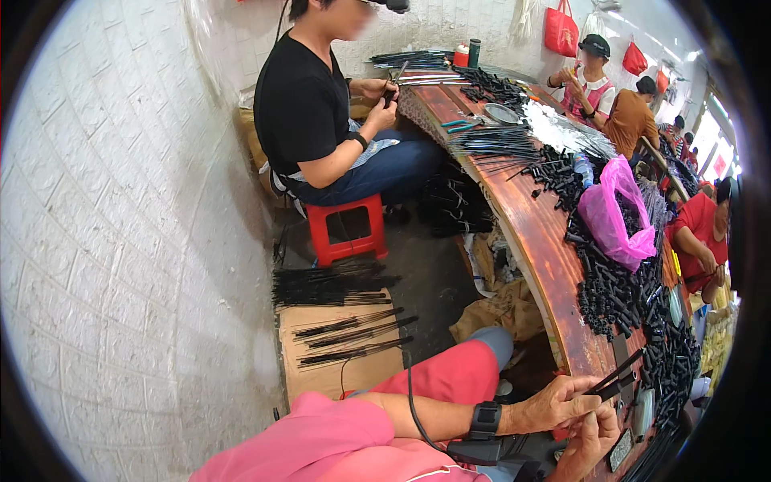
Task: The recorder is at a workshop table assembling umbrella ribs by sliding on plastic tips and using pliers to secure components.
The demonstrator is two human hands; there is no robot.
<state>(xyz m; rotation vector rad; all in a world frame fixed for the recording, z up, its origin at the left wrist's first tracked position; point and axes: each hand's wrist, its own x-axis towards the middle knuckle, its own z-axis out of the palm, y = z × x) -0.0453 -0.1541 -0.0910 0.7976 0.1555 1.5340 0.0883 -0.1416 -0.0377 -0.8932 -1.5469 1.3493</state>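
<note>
At the lower right, by the edge of the wooden table (549, 281), my left hand (554, 406) is closed on a slim black rod-like piece (617, 384). A dark wristband (485, 420) is on that arm. Just below, my right hand (593, 442) has its fingers bent and pinched together close to the left fingertips. Whether it grips the same piece or something small is hidden. Beyond both hands, a heap of short black tubular parts (618, 297) covers the tabletop. A pale, smooth tool-like object (644, 414) lies just right of my hands.
A pink plastic bag (612, 217) sits among the parts. Bundles of thin black rods (353, 333) lie on cardboard (313, 381) on the floor. A co-worker in black (297, 112) sits on a red stool (345, 229), holding a tool. Other people work across the table.
</note>
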